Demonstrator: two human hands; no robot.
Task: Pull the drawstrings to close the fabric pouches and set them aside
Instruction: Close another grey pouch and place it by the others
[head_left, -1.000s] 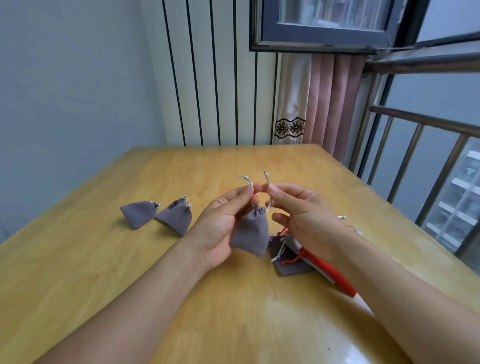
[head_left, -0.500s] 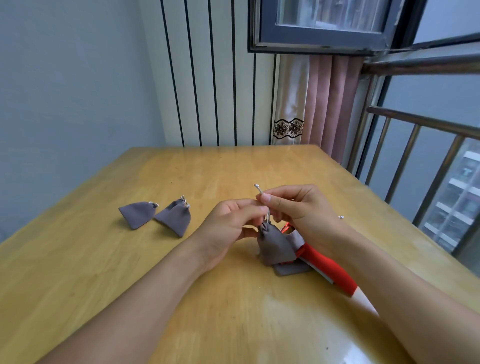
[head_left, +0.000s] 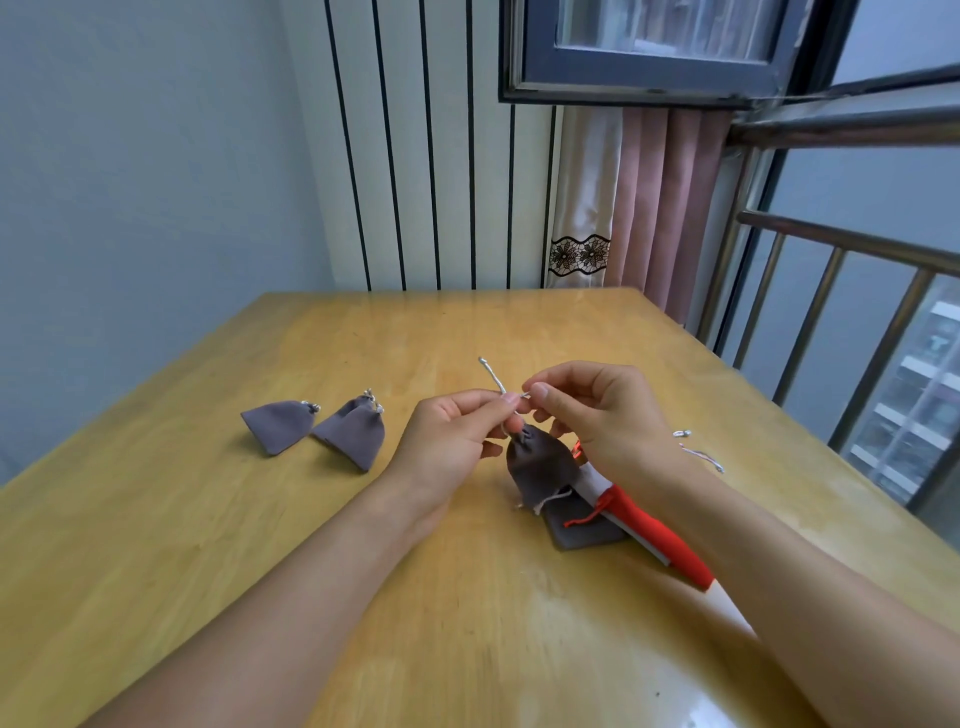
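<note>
While both hands (head_left: 524, 415) pinch its drawstring (head_left: 493, 376), the pouch (head_left: 540, 470) stands mouth-up.

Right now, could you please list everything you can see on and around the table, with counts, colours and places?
closed pouches: 2, grey, side by side on the table's left part
pouch in hand: 1, grey, centre, hanging below the fingers
drawstring: 1, pale grey, pinched above that pouch
flat pouch: 1, grey, lying beneath the red item
red and white item: 1, right of centre, kind unclear
loose cord: 1, pale, behind the right wrist
table: 1, yellow wood
curtain: 1, pink and cream, back right
left hand: pinches the drawstring
right hand: pinches the drawstring
</note>
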